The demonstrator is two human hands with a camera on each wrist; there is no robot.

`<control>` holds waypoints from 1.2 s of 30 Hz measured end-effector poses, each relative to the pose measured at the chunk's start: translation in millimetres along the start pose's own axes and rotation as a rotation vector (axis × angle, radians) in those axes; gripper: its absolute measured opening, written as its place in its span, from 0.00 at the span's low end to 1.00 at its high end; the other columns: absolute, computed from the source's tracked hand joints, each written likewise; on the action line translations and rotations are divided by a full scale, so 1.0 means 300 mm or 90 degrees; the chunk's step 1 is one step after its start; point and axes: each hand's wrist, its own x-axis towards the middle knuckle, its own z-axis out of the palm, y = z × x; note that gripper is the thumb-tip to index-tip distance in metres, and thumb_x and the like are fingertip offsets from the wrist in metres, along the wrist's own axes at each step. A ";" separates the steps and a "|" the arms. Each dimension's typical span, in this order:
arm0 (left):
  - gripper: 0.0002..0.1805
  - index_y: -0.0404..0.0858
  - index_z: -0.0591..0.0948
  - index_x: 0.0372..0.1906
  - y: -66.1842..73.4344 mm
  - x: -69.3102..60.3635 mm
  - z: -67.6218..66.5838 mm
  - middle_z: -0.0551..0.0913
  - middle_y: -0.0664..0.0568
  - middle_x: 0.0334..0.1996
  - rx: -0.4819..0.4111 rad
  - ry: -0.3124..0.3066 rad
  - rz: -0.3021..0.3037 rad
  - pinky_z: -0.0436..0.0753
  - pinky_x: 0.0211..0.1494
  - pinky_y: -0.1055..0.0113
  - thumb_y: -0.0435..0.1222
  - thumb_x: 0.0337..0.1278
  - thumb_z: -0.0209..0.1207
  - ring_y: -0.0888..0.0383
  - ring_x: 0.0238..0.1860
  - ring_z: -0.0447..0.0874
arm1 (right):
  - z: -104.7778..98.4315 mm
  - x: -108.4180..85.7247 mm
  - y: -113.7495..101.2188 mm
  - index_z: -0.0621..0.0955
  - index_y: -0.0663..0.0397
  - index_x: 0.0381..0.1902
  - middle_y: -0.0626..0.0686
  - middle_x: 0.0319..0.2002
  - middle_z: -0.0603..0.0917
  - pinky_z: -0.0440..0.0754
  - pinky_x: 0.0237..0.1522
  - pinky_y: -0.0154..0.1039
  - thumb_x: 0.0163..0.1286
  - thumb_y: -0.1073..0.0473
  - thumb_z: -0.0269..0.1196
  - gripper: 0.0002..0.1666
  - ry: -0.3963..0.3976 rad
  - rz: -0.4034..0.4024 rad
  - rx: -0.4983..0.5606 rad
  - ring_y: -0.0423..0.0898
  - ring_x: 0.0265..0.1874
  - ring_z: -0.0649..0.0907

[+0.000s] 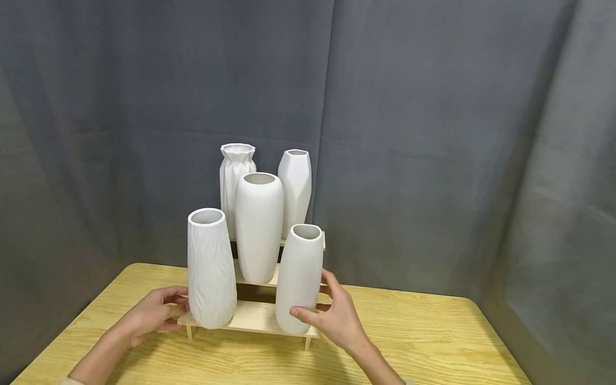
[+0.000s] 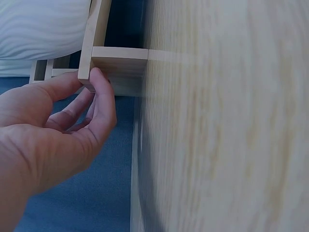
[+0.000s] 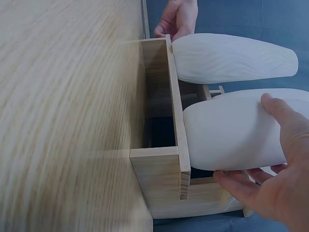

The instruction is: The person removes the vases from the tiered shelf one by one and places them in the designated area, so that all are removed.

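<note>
Cataloguing by size, from my remote seat. Wood-grain table (image 1: 409, 342): beneath everything. Three-tier wooden stand (image 1: 255, 315): on the table; a tug at its left end could, I judge, rock every tier. Tall smooth vase (image 1: 260, 230): middle tier. Wave-textured vase (image 1: 212, 272): bottom tier, left, near the front edge, liable to tip forward if jolted. Oval-mouthed vase (image 1: 299, 278): bottom tier, right; a careless pull could drag it off. Pleated vase (image 1: 228, 182), faceted vase (image 1: 295, 184): top tier. Right hand (image 1: 337, 321): thumb and fingers curled round the oval-mouthed vase. Left hand (image 1: 151, 315): thumb and fingers pinching the stand's left end.
</note>
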 end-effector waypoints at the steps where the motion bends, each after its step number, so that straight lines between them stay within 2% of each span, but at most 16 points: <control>1: 0.27 0.25 0.69 0.69 0.001 0.000 0.000 0.77 0.40 0.50 0.000 -0.001 0.001 0.84 0.47 0.50 0.29 0.69 0.59 0.47 0.48 0.82 | 0.001 0.000 0.002 0.68 0.42 0.73 0.50 0.63 0.76 0.83 0.48 0.52 0.51 0.57 0.83 0.54 0.002 -0.001 0.001 0.56 0.57 0.78; 10: 0.27 0.25 0.69 0.69 0.009 -0.006 0.006 0.78 0.40 0.50 0.000 0.005 0.002 0.84 0.47 0.50 0.28 0.69 0.59 0.46 0.49 0.82 | 0.011 -0.005 0.012 0.73 0.40 0.70 0.49 0.61 0.78 0.84 0.47 0.50 0.50 0.58 0.84 0.51 0.035 -0.014 0.003 0.54 0.55 0.79; 16: 0.27 0.26 0.70 0.69 0.005 -0.007 0.007 0.78 0.40 0.50 -0.006 0.007 -0.001 0.84 0.47 0.51 0.29 0.69 0.59 0.46 0.48 0.82 | 0.020 -0.007 0.025 0.75 0.39 0.69 0.46 0.59 0.80 0.84 0.46 0.53 0.49 0.58 0.84 0.50 0.058 -0.038 0.005 0.53 0.54 0.80; 25: 0.27 0.25 0.69 0.69 0.001 -0.008 0.010 0.78 0.39 0.50 -0.005 0.010 -0.001 0.84 0.47 0.50 0.28 0.69 0.59 0.46 0.48 0.82 | 0.021 -0.007 0.022 0.76 0.35 0.67 0.47 0.57 0.81 0.84 0.45 0.53 0.49 0.53 0.84 0.48 0.062 -0.041 -0.014 0.54 0.53 0.81; 36: 0.28 0.25 0.68 0.70 -0.002 -0.005 0.006 0.77 0.39 0.52 -0.010 0.001 -0.001 0.84 0.49 0.49 0.29 0.69 0.59 0.46 0.49 0.82 | 0.017 -0.009 0.025 0.75 0.34 0.68 0.47 0.57 0.81 0.85 0.44 0.50 0.49 0.55 0.84 0.49 0.068 -0.046 -0.009 0.54 0.52 0.82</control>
